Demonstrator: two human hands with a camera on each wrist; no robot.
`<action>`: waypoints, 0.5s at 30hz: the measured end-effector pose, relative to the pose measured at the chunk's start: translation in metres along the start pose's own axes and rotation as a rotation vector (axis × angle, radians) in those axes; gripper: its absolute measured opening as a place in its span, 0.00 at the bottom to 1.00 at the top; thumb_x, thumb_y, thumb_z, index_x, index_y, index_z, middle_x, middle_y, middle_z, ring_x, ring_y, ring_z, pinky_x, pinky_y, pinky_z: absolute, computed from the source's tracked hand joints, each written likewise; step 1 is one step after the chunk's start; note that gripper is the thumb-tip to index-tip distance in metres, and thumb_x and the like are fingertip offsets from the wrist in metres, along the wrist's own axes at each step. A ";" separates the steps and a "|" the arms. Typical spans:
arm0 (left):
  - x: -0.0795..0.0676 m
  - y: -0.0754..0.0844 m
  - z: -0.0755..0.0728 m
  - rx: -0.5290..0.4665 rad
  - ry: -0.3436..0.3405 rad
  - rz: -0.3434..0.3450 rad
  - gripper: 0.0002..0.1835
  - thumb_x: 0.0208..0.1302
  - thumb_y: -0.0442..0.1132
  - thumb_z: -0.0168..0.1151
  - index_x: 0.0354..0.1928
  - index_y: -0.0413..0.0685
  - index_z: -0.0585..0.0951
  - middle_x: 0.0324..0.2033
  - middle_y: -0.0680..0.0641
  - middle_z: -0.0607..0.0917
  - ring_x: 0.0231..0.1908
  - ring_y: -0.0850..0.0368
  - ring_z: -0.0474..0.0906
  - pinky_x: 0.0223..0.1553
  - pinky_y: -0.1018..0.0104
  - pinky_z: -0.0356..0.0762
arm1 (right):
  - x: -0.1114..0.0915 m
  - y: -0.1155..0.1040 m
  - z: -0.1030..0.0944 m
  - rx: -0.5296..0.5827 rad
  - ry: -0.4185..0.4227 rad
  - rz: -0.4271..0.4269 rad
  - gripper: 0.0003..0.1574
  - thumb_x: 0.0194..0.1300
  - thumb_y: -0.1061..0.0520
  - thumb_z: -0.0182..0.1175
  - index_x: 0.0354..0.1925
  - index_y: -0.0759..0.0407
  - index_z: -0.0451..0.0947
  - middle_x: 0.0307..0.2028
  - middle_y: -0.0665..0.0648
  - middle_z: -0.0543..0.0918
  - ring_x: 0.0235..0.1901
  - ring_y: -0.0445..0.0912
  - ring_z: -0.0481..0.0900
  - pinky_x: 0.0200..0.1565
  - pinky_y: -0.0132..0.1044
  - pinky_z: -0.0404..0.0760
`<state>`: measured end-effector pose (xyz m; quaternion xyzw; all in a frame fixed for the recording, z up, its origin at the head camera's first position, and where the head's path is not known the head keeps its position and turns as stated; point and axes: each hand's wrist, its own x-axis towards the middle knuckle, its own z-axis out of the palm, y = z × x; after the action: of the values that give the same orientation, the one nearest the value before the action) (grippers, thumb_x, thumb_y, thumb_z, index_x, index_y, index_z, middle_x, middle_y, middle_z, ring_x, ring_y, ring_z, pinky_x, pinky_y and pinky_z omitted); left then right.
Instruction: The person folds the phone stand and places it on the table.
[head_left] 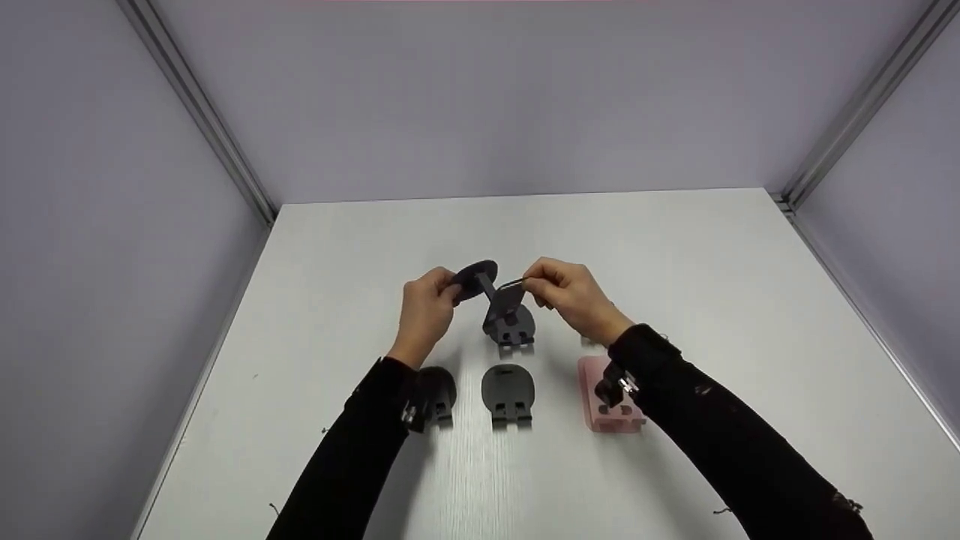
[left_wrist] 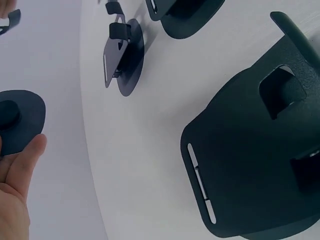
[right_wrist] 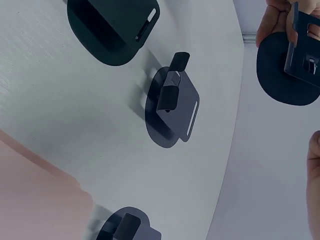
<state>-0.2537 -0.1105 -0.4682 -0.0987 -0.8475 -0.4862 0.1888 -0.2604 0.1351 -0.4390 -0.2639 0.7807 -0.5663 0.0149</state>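
Above the table, both hands are at one dark folding phone stand (head_left: 504, 301) with a round base and a flat plate on an arm. My left hand (head_left: 427, 311) grips the edge of the round base (head_left: 469, 283), thumb and fingers on opposite sides. The thumb and fingers of my right hand (head_left: 574, 296) pinch the far edge of the plate. In the left wrist view, the left hand (left_wrist: 17, 195) holds the base (left_wrist: 32, 120) from below. The right wrist view shows the raised stand's plate (right_wrist: 295, 60) tilted over its base.
Beneath the held stand sits another dark stand (head_left: 517, 330). A dark stand (head_left: 508, 386) stands nearer, and another (head_left: 441, 386) is partly behind the left sleeve. On the right, a pink stand (head_left: 592, 405) is partly covered by the right sleeve. Walls (head_left: 480, 97) enclose the table.
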 end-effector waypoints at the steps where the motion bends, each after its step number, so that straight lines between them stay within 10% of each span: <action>1: 0.000 0.001 0.001 0.011 0.009 0.019 0.02 0.62 0.25 0.66 0.32 0.36 0.84 0.24 0.43 0.88 0.26 0.52 0.82 0.30 0.64 0.76 | 0.000 0.000 0.000 0.005 -0.005 0.006 0.07 0.74 0.60 0.61 0.38 0.63 0.81 0.26 0.54 0.76 0.27 0.43 0.73 0.31 0.32 0.72; 9: -0.003 0.005 0.004 0.083 0.055 0.167 0.03 0.63 0.28 0.68 0.32 0.41 0.84 0.26 0.46 0.89 0.21 0.60 0.73 0.25 0.66 0.70 | -0.001 0.001 0.001 -0.013 -0.034 0.057 0.08 0.74 0.58 0.61 0.38 0.62 0.81 0.25 0.52 0.75 0.26 0.42 0.72 0.30 0.32 0.71; 15: -0.006 0.008 0.006 0.127 0.054 0.268 0.02 0.66 0.29 0.66 0.34 0.41 0.84 0.31 0.45 0.91 0.28 0.53 0.87 0.30 0.57 0.82 | 0.001 0.002 0.004 -0.009 -0.045 0.089 0.10 0.74 0.57 0.62 0.37 0.63 0.80 0.23 0.52 0.74 0.24 0.42 0.71 0.29 0.31 0.70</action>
<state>-0.2464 -0.1014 -0.4668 -0.1858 -0.8503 -0.4046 0.2805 -0.2605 0.1322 -0.4419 -0.2415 0.7936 -0.5555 0.0566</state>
